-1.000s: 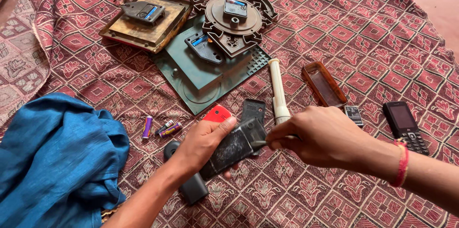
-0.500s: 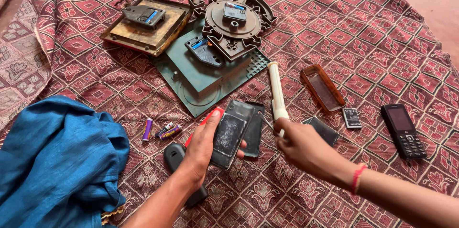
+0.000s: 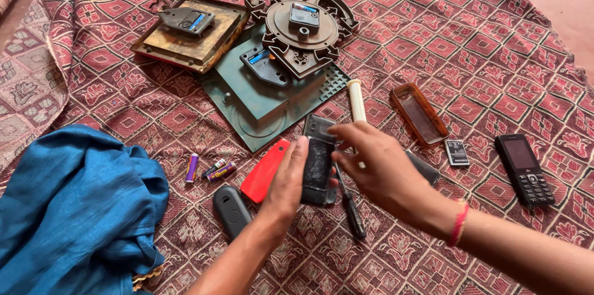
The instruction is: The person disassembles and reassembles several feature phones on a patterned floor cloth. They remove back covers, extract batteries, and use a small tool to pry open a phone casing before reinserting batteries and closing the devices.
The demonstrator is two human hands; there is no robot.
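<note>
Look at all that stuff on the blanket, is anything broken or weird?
Yes. Three clocks lie face down in a heap, their backs and mechanisms showing. The dark phone between the left hand and right hand looks scuffed. Loose batteries and a single phone battery lie scattered about.

Two bare arms come in from the bottom edge. The left hand (image 3: 286, 185) has no ring, no band and no sleeve on its arm. The right hand (image 3: 377, 168) has no ring either. Just behind it, a thin band (image 3: 458, 224) of red and pink thread goes around the wrist. No sleeve shows on that arm.
</note>
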